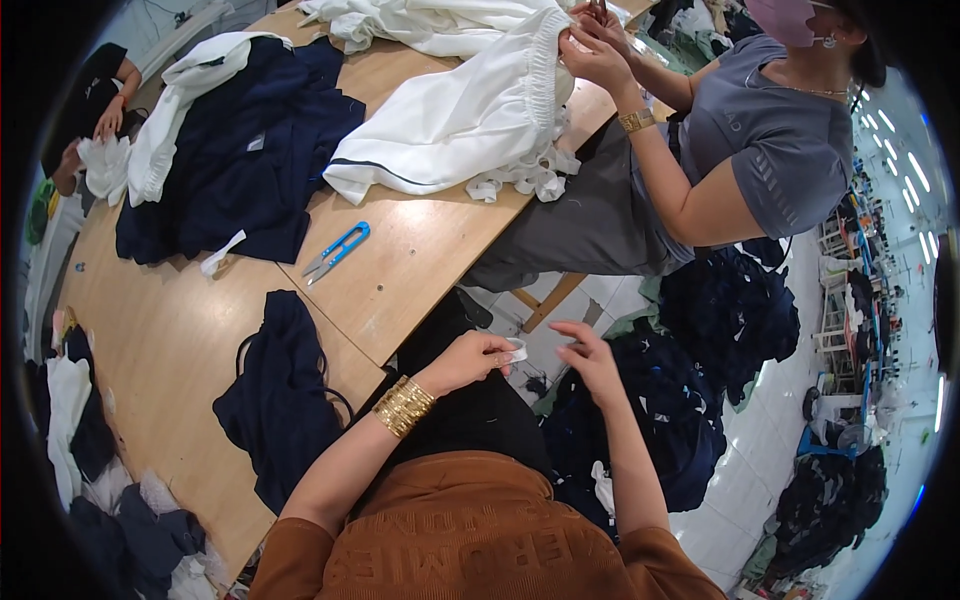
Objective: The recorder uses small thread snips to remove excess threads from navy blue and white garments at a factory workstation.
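My left hand (475, 362), with gold bangles at the wrist, is held above my lap, its fingers pinched on a small white strip of fabric (518, 352) that curls in a loop. To the right of it, apart from the strip, my right hand (590, 362) hangs in the air with its fingers spread and nothing in them. On the table left of my forearm lies a dark navy garment (285, 400) with thin cords. Blue thread snips (340, 252) rest farther up on the wooden table (400, 290).
A co-worker in a grey shirt (790, 140) sits at the right, handling a white gathered garment (470, 110). Navy and white clothes (240, 150) are heaped at the far left, near another person's hand (110, 120). Piles of dark garments (670, 400) cover the floor to my right.
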Action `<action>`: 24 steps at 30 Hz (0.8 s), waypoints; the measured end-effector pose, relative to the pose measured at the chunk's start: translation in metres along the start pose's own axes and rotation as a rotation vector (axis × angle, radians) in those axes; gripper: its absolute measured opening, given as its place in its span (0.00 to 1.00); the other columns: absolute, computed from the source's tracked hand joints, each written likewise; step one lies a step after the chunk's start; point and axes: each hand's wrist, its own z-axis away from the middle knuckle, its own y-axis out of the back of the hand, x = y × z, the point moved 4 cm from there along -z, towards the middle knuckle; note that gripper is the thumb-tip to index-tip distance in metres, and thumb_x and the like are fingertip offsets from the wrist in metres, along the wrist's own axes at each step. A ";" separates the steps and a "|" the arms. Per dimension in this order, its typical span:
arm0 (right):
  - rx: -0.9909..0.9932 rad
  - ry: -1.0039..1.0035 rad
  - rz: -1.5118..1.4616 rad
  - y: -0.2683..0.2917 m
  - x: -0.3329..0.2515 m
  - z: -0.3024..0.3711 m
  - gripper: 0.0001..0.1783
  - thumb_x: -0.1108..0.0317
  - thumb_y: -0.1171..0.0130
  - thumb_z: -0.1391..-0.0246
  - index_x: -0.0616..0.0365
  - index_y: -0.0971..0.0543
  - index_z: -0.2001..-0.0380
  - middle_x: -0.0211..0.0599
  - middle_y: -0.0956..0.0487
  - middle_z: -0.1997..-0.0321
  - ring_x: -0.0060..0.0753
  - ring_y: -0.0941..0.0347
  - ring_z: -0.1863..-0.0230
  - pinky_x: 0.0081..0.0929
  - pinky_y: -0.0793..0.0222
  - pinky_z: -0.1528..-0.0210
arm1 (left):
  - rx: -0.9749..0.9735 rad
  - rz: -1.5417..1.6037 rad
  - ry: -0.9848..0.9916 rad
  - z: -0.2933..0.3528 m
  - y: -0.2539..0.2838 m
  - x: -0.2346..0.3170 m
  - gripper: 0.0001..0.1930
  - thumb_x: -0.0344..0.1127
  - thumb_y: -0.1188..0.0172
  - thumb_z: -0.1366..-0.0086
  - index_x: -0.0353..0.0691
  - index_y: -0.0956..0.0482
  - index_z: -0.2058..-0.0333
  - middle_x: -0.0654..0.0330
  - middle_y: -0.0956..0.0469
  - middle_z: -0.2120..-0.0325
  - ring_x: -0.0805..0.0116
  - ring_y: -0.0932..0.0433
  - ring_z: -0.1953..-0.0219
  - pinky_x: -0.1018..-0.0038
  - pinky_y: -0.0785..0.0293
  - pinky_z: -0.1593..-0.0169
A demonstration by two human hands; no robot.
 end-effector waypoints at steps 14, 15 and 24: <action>0.213 -0.093 0.648 0.027 0.043 0.005 0.12 0.70 0.41 0.56 0.55 0.23 0.64 0.38 0.25 0.66 0.39 0.28 0.64 0.27 0.33 0.63 | 0.079 -0.154 -0.046 0.004 0.013 0.011 0.09 0.34 0.44 0.39 0.34 0.21 0.66 0.67 0.26 0.84 0.85 0.36 0.84 0.86 0.44 0.81; 0.190 -0.016 0.502 0.021 0.031 0.003 0.16 0.70 0.41 0.57 0.53 0.23 0.61 0.38 0.26 0.60 0.38 0.29 0.58 0.28 0.34 0.58 | 0.085 -0.153 -0.051 0.002 0.012 0.010 0.09 0.34 0.44 0.39 0.34 0.21 0.66 0.67 0.26 0.84 0.85 0.36 0.84 0.86 0.44 0.81; -0.279 -0.234 0.162 -0.024 0.020 -0.001 0.09 0.66 0.48 0.48 0.55 0.21 0.66 0.35 0.24 0.75 0.32 0.26 0.67 0.29 0.34 0.63 | 0.148 -0.333 -0.143 0.002 0.015 0.014 0.08 0.32 0.44 0.40 0.33 0.21 0.70 0.63 0.24 0.83 0.80 0.29 0.81 0.81 0.35 0.75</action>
